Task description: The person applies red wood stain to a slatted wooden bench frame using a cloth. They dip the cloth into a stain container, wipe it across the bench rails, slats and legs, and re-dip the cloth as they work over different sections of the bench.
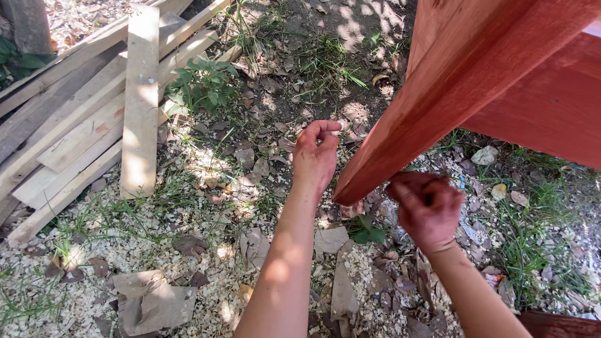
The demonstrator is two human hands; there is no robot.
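Below, the left hand — fingers curled, holding nothing — hovers beside the red wooden leg; the right hand — clenched — touches its lower end.

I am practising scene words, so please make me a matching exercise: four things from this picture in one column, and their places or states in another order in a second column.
Things:
1. left hand
2. right hand
3. planks
4. wood shavings

Places or states:
A. stacked at upper left
B. scattered over the ground
C. closed into a fist near the lower end of the red beam
D. fingers curled, left of the beam's lower end

Pairs: 1-D, 2-C, 3-A, 4-B
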